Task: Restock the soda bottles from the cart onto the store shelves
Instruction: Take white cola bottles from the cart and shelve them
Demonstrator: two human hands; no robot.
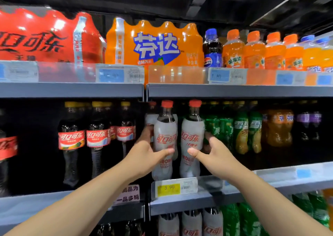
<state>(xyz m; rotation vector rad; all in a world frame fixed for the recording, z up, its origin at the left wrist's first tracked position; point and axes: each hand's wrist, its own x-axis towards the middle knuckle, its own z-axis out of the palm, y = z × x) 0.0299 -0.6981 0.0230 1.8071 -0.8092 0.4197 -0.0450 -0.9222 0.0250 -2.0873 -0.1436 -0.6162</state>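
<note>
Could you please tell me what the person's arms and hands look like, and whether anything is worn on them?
Both arms are bare as far as the view shows: no sleeve covers the left forearm or the right forearm. The left hand and the right hand have no gloves, and no watch, bracelet or ring shows on the visible sides.
</note>
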